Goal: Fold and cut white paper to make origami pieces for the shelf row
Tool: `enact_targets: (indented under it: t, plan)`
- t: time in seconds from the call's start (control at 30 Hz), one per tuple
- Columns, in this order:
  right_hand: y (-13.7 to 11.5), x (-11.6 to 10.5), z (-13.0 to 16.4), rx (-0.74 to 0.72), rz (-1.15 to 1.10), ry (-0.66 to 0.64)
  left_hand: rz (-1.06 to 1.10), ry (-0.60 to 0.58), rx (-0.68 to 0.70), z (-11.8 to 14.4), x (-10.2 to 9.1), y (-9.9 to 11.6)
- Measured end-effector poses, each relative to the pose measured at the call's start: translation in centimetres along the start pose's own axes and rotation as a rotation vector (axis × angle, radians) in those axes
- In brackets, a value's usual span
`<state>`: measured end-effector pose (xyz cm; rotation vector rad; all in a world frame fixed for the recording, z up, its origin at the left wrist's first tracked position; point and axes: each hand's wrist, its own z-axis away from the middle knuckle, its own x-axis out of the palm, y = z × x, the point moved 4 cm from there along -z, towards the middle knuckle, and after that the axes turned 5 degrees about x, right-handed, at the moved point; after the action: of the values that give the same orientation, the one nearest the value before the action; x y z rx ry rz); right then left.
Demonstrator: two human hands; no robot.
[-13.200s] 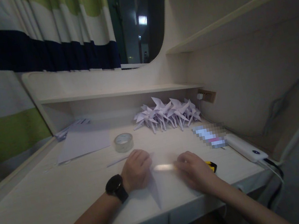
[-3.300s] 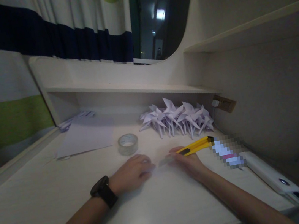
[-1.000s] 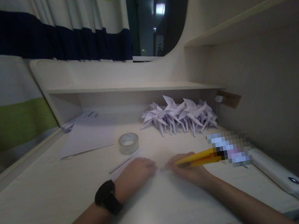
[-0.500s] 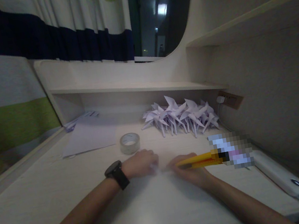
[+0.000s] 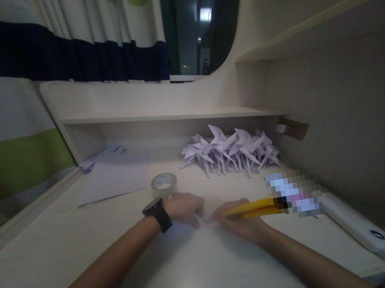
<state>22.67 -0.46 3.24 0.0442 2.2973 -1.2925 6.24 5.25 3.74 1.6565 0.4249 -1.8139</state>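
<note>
On the counter (image 5: pixel 65 246), right hand (image 5: pixel 241 220) grips yellow knife (image 5: pixel 254 207), left hand (image 5: pixel 185 208) pins paper (image 5: pixel 200 220) flat-fingered; blade could slip into nearby left fingers.

Pixelated patch (image 5: pixel 293 193) over the knife's (image 5: pixel 252 208) end

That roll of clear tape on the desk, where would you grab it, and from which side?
Probably from above, pinching across the tape roll. It lies flat on the desk with its hole facing up, so one finger could go inside the ring, thumb on the outer wall. The left hand lies just in front, so come in from behind or the left.
</note>
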Motion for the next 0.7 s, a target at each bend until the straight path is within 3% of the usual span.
enact_targets:
  t: [0.2,0.4,0.7]
  plan:
    - [0.0,0.0,-0.1,0.006,0.018,-0.003,0.116,-0.098,0.086,-1.1,-0.1,0.0]
    - [-0.2,-0.1,0.0,0.014,0.033,-0.013,0.092,-0.190,0.138,-1.6,-0.4,0.4]
    - [-0.7,-0.2,-0.2,0.002,0.051,-0.006,0.185,-0.169,0.196,-1.5,-0.3,0.2]
